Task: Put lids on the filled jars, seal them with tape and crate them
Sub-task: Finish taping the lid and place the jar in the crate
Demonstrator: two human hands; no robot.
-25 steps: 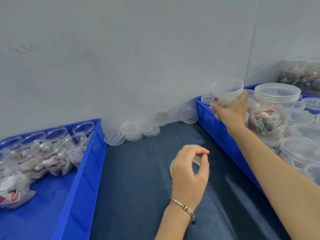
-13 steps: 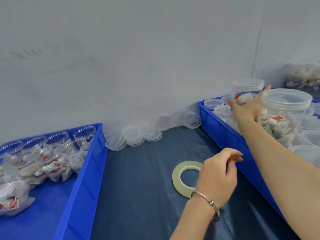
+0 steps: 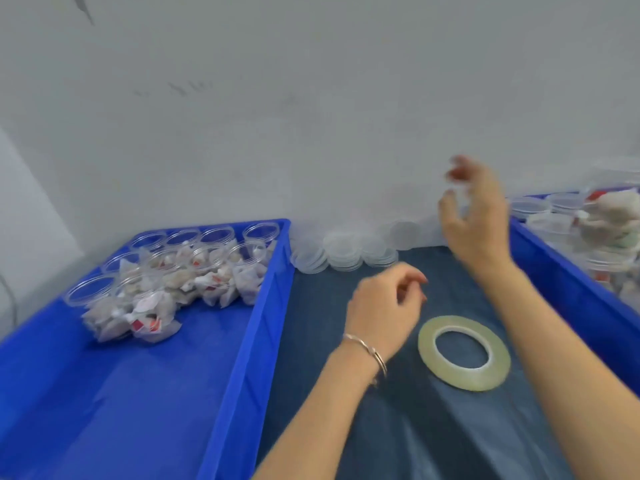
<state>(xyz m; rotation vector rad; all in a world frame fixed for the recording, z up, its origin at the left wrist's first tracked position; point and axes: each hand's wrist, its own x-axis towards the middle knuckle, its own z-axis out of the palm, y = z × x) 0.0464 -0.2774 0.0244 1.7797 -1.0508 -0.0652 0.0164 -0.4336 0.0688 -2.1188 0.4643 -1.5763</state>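
Note:
A roll of clear tape (image 3: 464,351) lies flat on the dark table cover. My left hand (image 3: 384,306) hovers just left of it, fingers loosely curled, holding nothing. My right hand (image 3: 474,216) is raised above the table near the right crate, blurred, with fingers spread and empty. The blue left crate (image 3: 242,358) holds several open clear jars (image 3: 194,268) stuffed with white sachets. The blue right crate (image 3: 554,271) holds lidded jars (image 3: 568,206). Stacks of clear lids (image 3: 346,252) lie against the wall between the crates.
A grey wall stands close behind the table. The dark cover (image 3: 433,427) runs between the two crates toward me. The near half of the left crate's floor (image 3: 121,410) is bare blue plastic.
My right hand let go of the jar in the right crate and drew back left over the table. My left hand left the tape roll and shifted left. The view swung left.

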